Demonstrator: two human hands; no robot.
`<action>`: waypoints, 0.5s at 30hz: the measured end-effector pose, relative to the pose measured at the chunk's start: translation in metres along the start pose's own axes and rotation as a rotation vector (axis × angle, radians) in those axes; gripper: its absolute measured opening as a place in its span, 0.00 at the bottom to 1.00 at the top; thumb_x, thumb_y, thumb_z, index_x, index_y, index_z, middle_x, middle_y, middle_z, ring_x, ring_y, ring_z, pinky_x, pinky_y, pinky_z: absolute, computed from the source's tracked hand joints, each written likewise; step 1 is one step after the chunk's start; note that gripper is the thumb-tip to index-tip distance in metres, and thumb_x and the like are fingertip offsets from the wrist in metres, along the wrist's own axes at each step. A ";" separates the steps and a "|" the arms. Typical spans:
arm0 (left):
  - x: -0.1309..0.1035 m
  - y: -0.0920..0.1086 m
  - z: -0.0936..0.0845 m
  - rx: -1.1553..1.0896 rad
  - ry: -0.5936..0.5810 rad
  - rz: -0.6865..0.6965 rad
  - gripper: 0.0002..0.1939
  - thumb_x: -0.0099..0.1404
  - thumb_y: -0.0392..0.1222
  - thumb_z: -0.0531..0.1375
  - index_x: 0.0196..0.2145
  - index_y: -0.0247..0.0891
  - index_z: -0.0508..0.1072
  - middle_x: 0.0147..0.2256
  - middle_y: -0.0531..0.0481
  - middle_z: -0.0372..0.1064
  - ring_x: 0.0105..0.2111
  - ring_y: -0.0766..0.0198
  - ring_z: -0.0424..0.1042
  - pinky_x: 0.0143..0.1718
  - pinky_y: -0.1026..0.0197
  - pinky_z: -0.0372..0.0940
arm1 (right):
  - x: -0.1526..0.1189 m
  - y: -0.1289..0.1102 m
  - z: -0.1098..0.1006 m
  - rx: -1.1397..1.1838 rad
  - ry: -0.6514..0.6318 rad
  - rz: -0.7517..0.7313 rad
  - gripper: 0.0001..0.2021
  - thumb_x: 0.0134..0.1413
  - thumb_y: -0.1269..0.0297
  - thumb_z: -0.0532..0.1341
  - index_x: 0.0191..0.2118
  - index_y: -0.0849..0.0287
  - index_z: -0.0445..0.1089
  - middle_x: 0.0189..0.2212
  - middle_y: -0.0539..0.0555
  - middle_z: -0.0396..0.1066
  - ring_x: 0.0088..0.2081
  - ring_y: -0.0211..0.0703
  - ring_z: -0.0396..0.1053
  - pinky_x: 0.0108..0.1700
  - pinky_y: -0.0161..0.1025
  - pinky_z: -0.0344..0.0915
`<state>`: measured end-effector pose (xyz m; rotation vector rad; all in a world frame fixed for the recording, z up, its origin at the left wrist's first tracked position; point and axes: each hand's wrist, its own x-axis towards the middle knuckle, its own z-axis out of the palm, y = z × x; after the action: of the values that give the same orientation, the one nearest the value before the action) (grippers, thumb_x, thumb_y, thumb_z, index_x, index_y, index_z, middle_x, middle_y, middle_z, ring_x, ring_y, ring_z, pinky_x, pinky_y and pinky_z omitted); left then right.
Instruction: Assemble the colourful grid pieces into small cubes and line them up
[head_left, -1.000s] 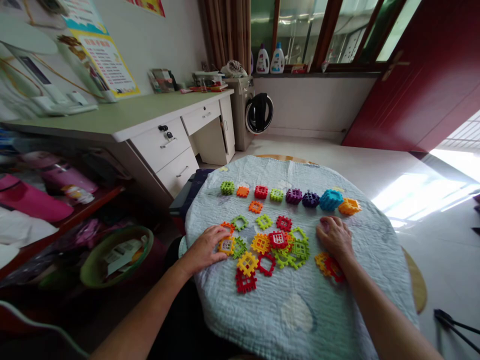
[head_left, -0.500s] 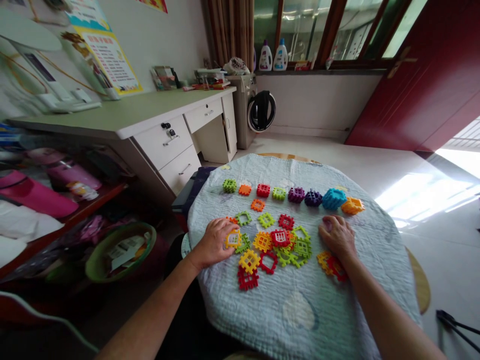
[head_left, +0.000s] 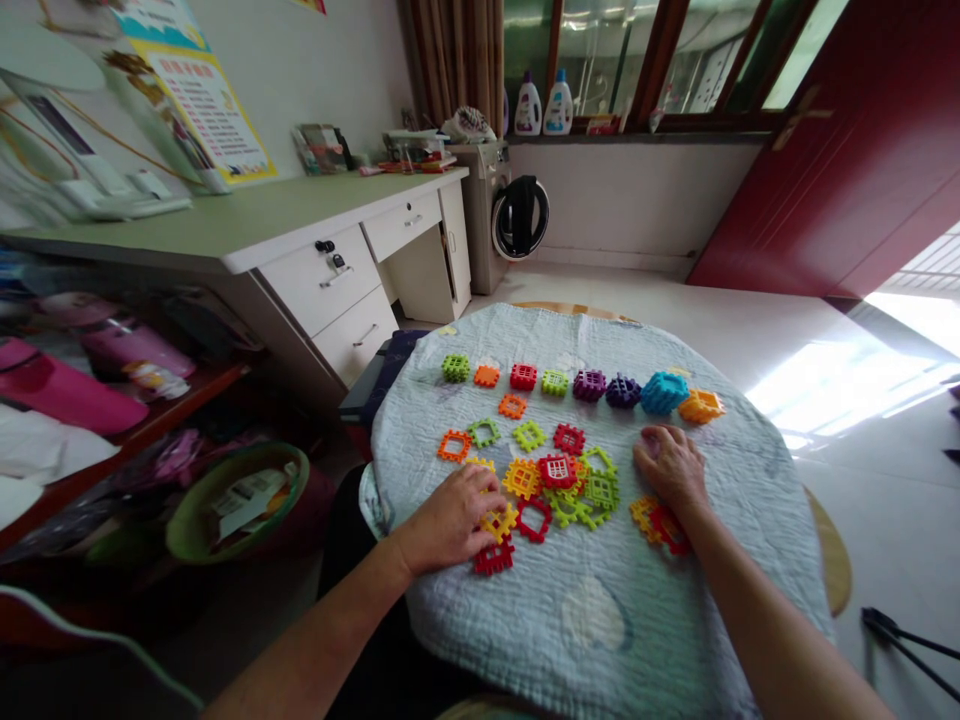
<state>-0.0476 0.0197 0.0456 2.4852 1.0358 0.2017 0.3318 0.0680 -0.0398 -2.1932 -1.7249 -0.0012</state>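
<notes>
My left hand (head_left: 454,515) reaches over the loose plastic building blocks, its fingers closed on a yellow waffle block (head_left: 501,522). Just below its fingertips lies a dark red block (head_left: 495,556). To the right of that hand are an orange-yellow block (head_left: 523,479), a red frame (head_left: 534,520), a red window block (head_left: 558,471) and several overlapping green blocks (head_left: 600,489). My right hand (head_left: 673,468) rests on the cloth with loosely bent fingers, holding nothing that I can see. Beside its wrist lie a yellow block (head_left: 643,514) and a red block (head_left: 670,532).
Along the far side of the cloth-covered round table (head_left: 592,615) runs a row of sorted blocks, including a purple stack (head_left: 589,385), a blue stack (head_left: 664,393) and an orange stack (head_left: 701,406). A desk (head_left: 315,215) stands left, a bin (head_left: 176,530) below it.
My left hand has moved down and toward me, from a yellow window block to the yellow waffle block. An orange frame it partly covered now shows fully. My right hand stays in place.
</notes>
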 end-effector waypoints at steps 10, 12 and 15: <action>0.026 -0.040 -0.011 0.136 -0.036 -0.101 0.25 0.54 0.33 0.59 0.51 0.40 0.69 0.50 0.44 0.68 0.53 0.51 0.64 0.59 0.47 0.55 | 0.001 0.001 0.001 0.012 0.016 -0.009 0.16 0.55 0.55 0.54 0.46 0.54 0.69 0.49 0.56 0.68 0.50 0.53 0.63 0.52 0.50 0.57; 0.031 -0.041 -0.012 0.155 -0.038 -0.104 0.26 0.52 0.34 0.59 0.51 0.39 0.69 0.48 0.44 0.69 0.51 0.51 0.66 0.58 0.47 0.56 | 0.001 0.001 0.001 0.015 0.018 -0.010 0.16 0.55 0.56 0.54 0.46 0.54 0.70 0.49 0.56 0.68 0.50 0.53 0.63 0.52 0.50 0.57; 0.030 -0.035 -0.018 0.140 0.016 -0.088 0.29 0.51 0.35 0.59 0.53 0.40 0.68 0.49 0.44 0.69 0.51 0.51 0.66 0.57 0.48 0.57 | 0.001 0.001 0.001 0.018 0.026 -0.013 0.15 0.55 0.56 0.54 0.45 0.54 0.70 0.48 0.56 0.68 0.50 0.53 0.63 0.51 0.50 0.57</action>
<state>-0.0541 0.0684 0.0447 2.5583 1.2011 0.1262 0.3325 0.0688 -0.0407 -2.1598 -1.7191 -0.0171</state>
